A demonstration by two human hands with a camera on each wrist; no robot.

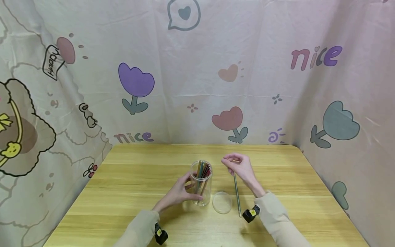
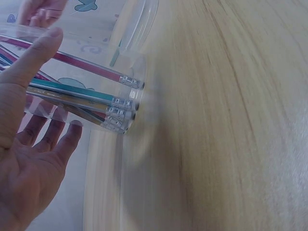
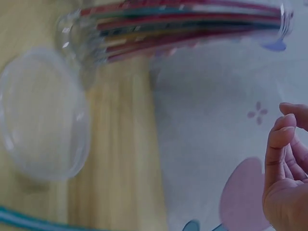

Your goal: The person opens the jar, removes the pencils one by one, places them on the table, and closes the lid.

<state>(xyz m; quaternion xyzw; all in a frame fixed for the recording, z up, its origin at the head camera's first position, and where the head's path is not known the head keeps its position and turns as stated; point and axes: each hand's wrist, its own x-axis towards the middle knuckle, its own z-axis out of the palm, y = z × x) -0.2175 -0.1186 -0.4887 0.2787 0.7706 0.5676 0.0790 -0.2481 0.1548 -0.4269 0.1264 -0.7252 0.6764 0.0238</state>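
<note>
Nearest me, my left hand (image 1: 179, 193) cups the slick, light jar (image 1: 201, 183) at mid-wall, while my right hand (image 1: 239, 168) pinches a thin, stiff pencil (image 1: 237, 195) by its top.

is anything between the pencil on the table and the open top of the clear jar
Nothing visible blocks it. The long pencil lies by the right hand; the clear plastic jar stands open, its round clear lid flat on the wooden table beside it.
</note>
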